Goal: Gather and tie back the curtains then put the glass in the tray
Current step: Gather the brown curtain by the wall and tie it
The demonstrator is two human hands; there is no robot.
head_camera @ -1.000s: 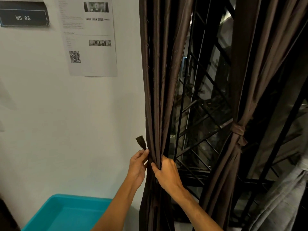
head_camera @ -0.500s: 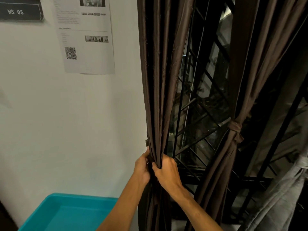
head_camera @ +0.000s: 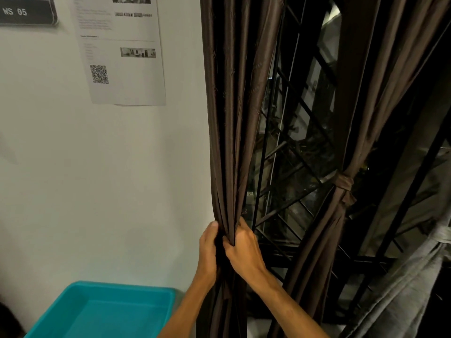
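A dark brown curtain [head_camera: 234, 106] hangs gathered into a narrow bunch beside the white wall. My left hand [head_camera: 208, 247] grips the bunch from the left side, thumb up against the fabric. My right hand [head_camera: 244, 250] grips it from the right, fingers curled into the folds, touching the left hand. The tie strip is hidden between the hands. A second brown curtain [head_camera: 366, 106] to the right is bound by a knotted tie [head_camera: 344, 184]. A turquoise tray [head_camera: 80, 311] sits at the lower left. No glass is in view.
A black window grille [head_camera: 297, 147] with dark panes stands behind the curtains. A printed sheet with a QR code [head_camera: 122, 50] and a "WS 05" sign [head_camera: 26, 12] hang on the wall. Grey fabric [head_camera: 410, 289] drapes at the lower right.
The loose end of the tie strip that stuck up left of the curtain has gone out of sight. Both hands have closed tighter together on the bunch.
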